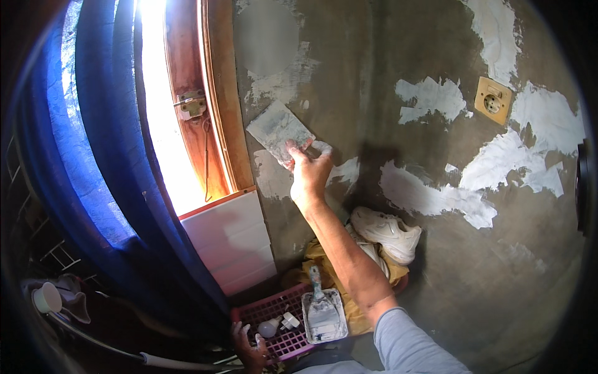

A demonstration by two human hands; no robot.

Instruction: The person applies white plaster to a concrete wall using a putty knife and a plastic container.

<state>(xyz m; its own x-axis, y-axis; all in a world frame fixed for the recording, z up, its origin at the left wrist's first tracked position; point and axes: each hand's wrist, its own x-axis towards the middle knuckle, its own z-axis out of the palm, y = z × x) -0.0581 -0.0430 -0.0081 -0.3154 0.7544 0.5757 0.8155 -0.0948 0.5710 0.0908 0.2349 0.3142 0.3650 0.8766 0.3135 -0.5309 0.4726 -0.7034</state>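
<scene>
My right hand [311, 168] grips a putty-smeared flat rectangular spreader [278, 129] between thumb and fingers. The spreader lies tilted against the grey wall [336, 81], over a pale patch of filler [274, 174]. Low in the view, my left hand [250, 350] is at the near left corner of a pink plastic basket [289, 354], its whitened fingertips apart; part of it is in shadow. On the basket sits a small white tray [342, 316] smeared with putty, and a putty knife [322, 311] lies in it. A light bulb [269, 328] and a white plug-like piece [289, 321] are beside the tray.
White shoes [389, 234] rest on a mustard cloth [358, 305] against the wall. A yellowish socket [493, 101] sits among white filler patches [504, 159]. At left, a blue curtain [112, 124] hangs beside a wooden window frame [193, 75] with a metal hook [206, 162].
</scene>
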